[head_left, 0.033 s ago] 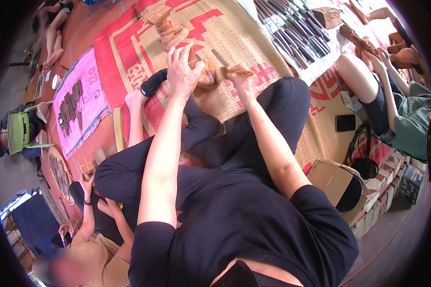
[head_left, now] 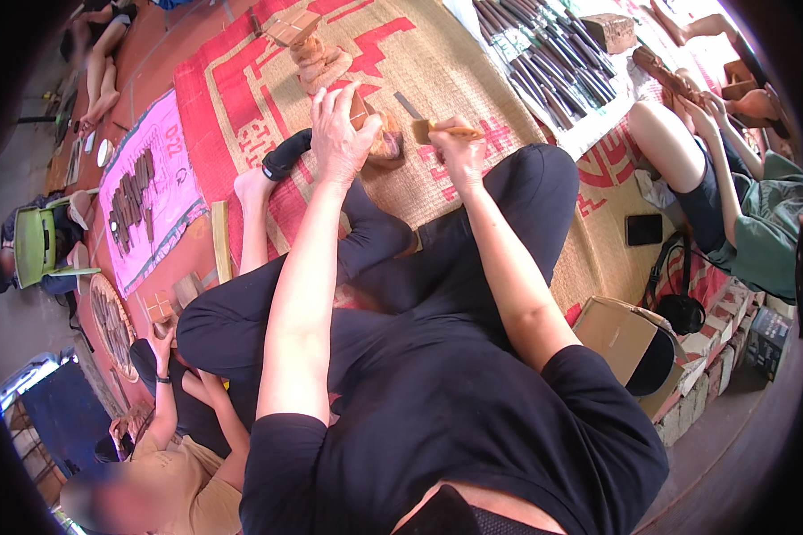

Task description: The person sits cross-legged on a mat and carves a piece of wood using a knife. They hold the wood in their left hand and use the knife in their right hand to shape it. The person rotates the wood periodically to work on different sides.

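Observation:
My left hand point(head_left: 337, 134) grips the top of a carved wooden piece point(head_left: 386, 150) standing on the straw mat, its fingers curled over a square flat part. In my right hand point(head_left: 459, 152), just right of the carving, is a small flat brush point(head_left: 423, 131) with a yellow-brown wooden handle. The brush tip points left towards the carving, with a small gap between them. A thin grey metal strip point(head_left: 409, 105) lies on the mat beyond it. Farther off stands another wooden carving point(head_left: 319, 64) with a square flat top.
Many dark-handled carving tools point(head_left: 553, 62) lie on a cloth at the far right. More tools point(head_left: 132, 203) rest on a pink cloth at left. Co-workers sit on both sides, holding wooden pieces. A phone point(head_left: 643, 229) and an open cardboard box point(head_left: 611, 343) are at right.
My right hand has shifted slightly right with the brush, away from the carving. My left hand stays on the carving. The co-worker's hand at lower left has moved a little.

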Tool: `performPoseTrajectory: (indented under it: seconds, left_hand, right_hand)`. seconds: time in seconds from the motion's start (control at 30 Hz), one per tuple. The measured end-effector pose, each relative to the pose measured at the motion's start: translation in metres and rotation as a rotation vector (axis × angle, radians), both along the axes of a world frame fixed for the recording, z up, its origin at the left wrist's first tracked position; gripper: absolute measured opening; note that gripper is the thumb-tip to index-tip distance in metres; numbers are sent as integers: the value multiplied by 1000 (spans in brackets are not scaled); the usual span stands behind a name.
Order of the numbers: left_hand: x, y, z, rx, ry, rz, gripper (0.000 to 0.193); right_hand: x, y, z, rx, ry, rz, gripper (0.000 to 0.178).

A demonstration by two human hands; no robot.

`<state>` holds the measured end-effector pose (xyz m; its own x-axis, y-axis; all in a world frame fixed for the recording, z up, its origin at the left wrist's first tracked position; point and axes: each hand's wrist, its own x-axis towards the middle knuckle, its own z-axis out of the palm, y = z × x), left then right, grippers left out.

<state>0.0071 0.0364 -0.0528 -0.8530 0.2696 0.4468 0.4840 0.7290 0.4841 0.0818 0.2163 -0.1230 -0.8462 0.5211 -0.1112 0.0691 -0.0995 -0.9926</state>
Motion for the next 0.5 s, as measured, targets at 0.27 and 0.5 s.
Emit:
performPoseTrajectory:
  seconds: [0.27, 0.5]
  left_hand:
    - [-2, 4, 2, -39, -36, 3, 57]
    - [-1, 5, -1, -48, -59, 18, 57]
  right_hand:
    - [15, -45, 27, -117, -40, 388, 11]
    - [8, 2, 34, -198, 64, 0, 10]
